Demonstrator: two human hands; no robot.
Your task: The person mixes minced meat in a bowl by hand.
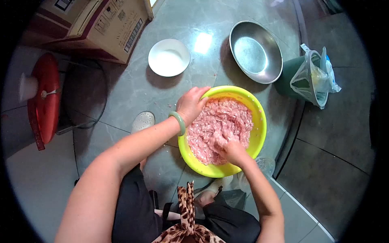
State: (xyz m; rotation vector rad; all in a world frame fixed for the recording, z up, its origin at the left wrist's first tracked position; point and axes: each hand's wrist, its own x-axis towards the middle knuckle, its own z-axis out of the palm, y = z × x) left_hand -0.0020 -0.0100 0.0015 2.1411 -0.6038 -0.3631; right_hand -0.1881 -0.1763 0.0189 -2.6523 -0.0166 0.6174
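Note:
A yellow-green basin (261,121) on the tiled floor holds a mass of pink minced meat (227,117). My left hand (192,104), with a pale green bangle at its wrist, grips the basin's upper left rim. Low in the basin, my right hand (231,149) is sunk into the meat near the lower right side. Its fingers are coated and mostly buried, so their pose and anything in them cannot be made out.
Beyond the basin stand a white bowl (169,57) and a steel basin (256,52). A green bin (292,77) with a plastic liner is at right. Cardboard boxes (115,30) are at upper left, a red stool (48,99) at far left. My feet are close to the basin.

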